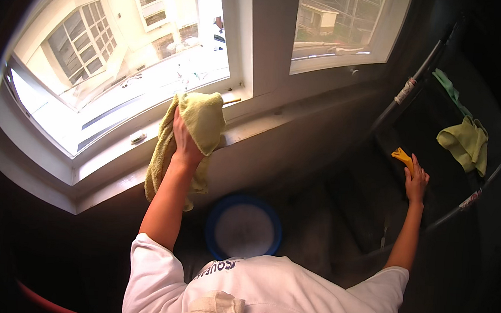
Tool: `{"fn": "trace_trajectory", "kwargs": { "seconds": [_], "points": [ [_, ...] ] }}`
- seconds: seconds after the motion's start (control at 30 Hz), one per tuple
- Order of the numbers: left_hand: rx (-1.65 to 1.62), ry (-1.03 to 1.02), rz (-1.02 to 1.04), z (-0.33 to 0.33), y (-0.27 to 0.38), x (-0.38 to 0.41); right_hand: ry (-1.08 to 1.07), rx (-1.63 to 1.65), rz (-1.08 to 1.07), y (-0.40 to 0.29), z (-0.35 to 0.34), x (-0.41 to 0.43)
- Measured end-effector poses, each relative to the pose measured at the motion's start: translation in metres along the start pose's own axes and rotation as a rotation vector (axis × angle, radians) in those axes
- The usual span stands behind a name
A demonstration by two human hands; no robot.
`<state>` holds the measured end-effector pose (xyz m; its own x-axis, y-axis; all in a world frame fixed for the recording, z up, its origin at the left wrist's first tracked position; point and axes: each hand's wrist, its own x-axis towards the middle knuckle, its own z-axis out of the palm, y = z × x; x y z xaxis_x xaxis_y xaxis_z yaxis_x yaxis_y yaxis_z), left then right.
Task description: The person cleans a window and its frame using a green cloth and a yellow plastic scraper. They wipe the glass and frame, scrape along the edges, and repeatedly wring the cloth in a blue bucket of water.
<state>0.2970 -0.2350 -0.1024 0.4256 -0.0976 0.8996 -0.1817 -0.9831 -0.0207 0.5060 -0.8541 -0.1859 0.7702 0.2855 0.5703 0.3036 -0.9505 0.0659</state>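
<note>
A yellow-green terry cloth point(202, 119) is bunched in my left hand point(186, 141), which rests at the sill of the window. Part of the cloth hangs below the sill's edge. From behind it a thin yellow-brown stick point(232, 101) pokes out over the window frame. Off to the right, the fingers of my right hand point(416, 182) are around a yellow plastic handle point(403, 159); the rest of that tool is hidden or absent from sight. A second yellow-green cloth point(466, 142) hangs just beyond this hand, beside a pale green cloth point(451, 91).
A blue-rimmed round basin point(213, 210) with pale contents stands on the dark floor below me. Metal poles point(425, 68) slant along the right. On the white window sill point(104, 187) side, a small white latch piece point(138, 138) sits on the frame. A second window point(340, 61) adjoins.
</note>
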Motion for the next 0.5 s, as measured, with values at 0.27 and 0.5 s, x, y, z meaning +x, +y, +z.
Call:
{"fn": "trace_trajectory", "kwargs": {
  "seconds": [0.27, 0.5],
  "points": [
    [0.204, -0.062, -0.065, -0.012, 0.039, -0.002, 0.685, 0.303, 0.065, -0.105, -0.056, 0.007],
    [-0.839, -0.254, -0.398, -0.002, 0.105, -0.007, 0.163, 1.515, -0.355, -0.352, -0.132, 0.011]
  ]
}}
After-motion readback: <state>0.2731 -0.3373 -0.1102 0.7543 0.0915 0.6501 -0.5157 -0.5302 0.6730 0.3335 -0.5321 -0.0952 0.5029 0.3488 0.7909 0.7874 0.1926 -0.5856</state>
